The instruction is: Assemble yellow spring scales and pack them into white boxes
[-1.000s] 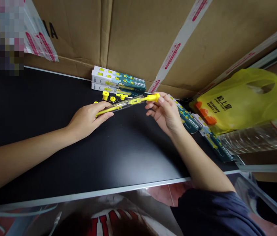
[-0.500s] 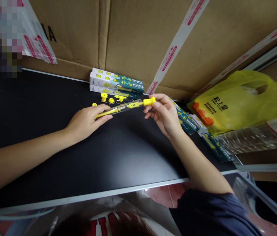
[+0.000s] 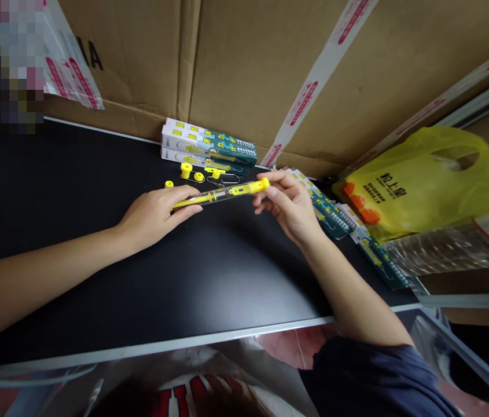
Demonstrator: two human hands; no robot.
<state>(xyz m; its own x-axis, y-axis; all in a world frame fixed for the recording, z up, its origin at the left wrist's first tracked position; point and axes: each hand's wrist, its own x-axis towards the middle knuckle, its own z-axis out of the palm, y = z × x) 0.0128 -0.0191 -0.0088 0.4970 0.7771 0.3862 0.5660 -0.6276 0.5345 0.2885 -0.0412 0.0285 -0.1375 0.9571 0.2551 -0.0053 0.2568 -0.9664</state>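
A long clear tube with yellow parts inside and a yellow end cap [image 3: 222,194] lies nearly level just above the black table [image 3: 96,174]. My left hand [image 3: 153,213] pinches its left end, fingers closed on it. My right hand [image 3: 290,202] grips the yellow cap end with thumb and fingertips. Just behind the tube, small yellow plastic parts [image 3: 192,171] and thin wire hooks lie on the table.
Two white-and-teal boxes [image 3: 209,147] are stacked against the cardboard wall [image 3: 244,63]. Flattened boxes of the same kind [image 3: 335,211] fan out to the right. A yellow plastic bag [image 3: 426,179] and clear bags [image 3: 448,246] fill the right side.
The tube has come down slightly and levelled out. My right hand has slid a little left along with the yellow cap end. My left hand has stayed almost still.
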